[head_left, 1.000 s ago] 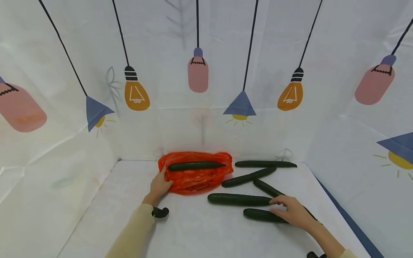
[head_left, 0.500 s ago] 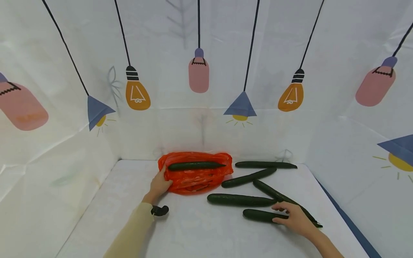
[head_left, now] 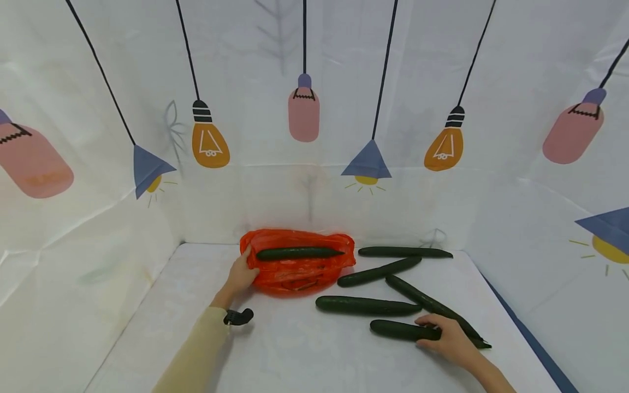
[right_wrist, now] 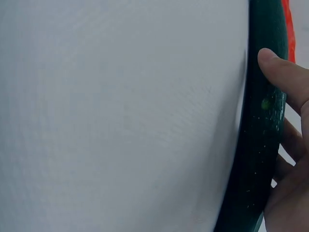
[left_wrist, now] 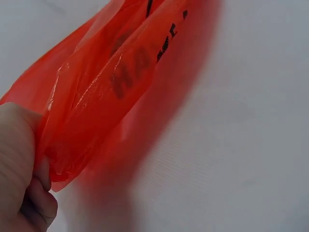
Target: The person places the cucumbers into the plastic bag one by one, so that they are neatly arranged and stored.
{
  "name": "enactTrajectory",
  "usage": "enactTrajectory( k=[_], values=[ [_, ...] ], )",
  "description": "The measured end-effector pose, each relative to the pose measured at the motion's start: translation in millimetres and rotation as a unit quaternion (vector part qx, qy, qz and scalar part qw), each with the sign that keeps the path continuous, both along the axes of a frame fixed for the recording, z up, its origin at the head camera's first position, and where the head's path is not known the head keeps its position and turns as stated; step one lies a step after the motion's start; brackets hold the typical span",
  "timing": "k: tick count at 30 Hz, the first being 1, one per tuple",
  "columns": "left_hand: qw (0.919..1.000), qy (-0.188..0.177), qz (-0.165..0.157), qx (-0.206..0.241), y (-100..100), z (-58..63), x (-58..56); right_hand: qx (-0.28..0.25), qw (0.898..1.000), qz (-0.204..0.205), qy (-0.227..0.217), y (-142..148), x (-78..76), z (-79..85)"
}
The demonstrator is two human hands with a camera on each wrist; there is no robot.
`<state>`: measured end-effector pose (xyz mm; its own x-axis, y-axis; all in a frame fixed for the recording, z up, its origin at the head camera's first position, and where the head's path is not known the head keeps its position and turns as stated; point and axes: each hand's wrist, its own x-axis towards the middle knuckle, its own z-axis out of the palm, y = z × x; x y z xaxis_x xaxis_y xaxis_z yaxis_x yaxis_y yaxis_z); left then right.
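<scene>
In the head view my left hand [head_left: 241, 276] pinches the left edge of a red plastic bag [head_left: 280, 280] near the back of the table. The left wrist view shows the thin film of the bag [left_wrist: 96, 106] gathered between thumb and fingers, dark lettering on it. One cucumber [head_left: 297, 252] lies against the red film at the bag's opening. At the front right my right hand [head_left: 452, 341] grips the nearest cucumber [head_left: 397, 329] around its right part. Its thumb [right_wrist: 277, 67] lies over the dark green cucumber [right_wrist: 258, 130] in the right wrist view, the fingers curled behind.
Several other cucumbers lie right of the bag: one along the back [head_left: 405, 251], one slanted [head_left: 378, 272], one long diagonal cucumber [head_left: 432, 307] and one just behind the held cucumber [head_left: 366, 305]. White printed sheets [head_left: 393, 213] wall in the white table [head_left: 295, 349].
My right hand has moved down slightly and closed around the nearest cucumber. My left hand has shifted a little left, drawing the bag's edge with it.
</scene>
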<state>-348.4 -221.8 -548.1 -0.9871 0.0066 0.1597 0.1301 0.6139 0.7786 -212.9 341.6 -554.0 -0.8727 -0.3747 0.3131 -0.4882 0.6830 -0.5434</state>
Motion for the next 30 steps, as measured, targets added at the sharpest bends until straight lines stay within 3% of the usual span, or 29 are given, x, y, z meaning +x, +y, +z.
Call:
enactTrajectory(
  k=[4,10,17,30],
  values=[
    [0.9999,0.011,-0.005,0.009,0,2.7,-1.3,0.015,1.0,0.001,-0.001,0,0.9,-1.7],
    [0.9999,-0.006,-0.002,0.011,-2,-6.9,1.4,0.026,0.999,0.002,0.032,-3,0.9,-6.3],
    [0.9996,-0.002,0.004,0.027,-2,-10.6,3.2,0.005,0.998,-0.004,0.056,-7,-2.2,-9.2],
    [0.9993,-0.009,0.016,0.034,5,-7.9,7.3,-0.023,0.998,0.024,0.055,-22,-10.1,-6.6]
  ],
)
